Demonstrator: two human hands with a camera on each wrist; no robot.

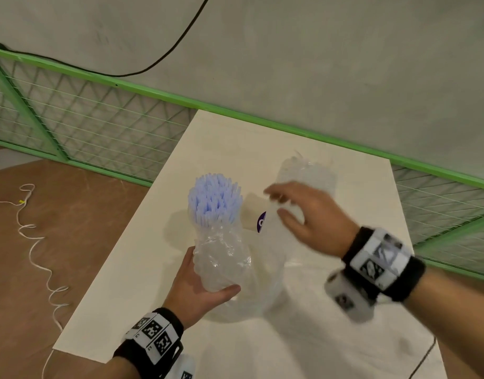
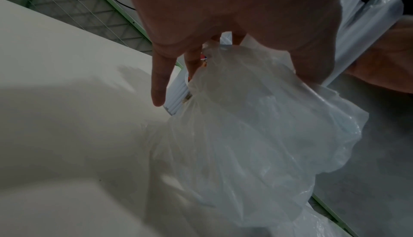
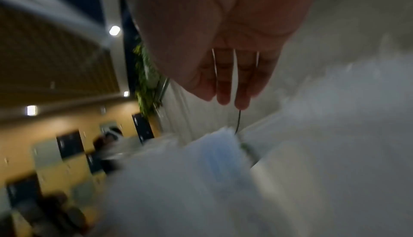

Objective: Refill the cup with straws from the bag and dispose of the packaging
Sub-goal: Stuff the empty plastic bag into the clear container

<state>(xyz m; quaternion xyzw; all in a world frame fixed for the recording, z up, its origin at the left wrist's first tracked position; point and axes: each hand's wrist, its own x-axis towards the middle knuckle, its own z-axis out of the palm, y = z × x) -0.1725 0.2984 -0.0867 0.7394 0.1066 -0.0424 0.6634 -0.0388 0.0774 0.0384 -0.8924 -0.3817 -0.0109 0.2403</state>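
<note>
From my left wrist camera I see my left hand [image 2: 234, 20] filling the top of the picture, its fingers [image 2: 159, 81] pointing down along a crumpled clear plastic bag [image 2: 257, 143]. The thumb side presses the bag's upper right. Beside the outstretched finger, a bundle of white straws [image 2: 177, 97] shows at the bag's edge, with a bit of coloured print just above it. The bag hangs over the pale table [image 2: 67, 99]. A green-framed mesh fence [image 2: 93, 11] runs behind the table.
</note>
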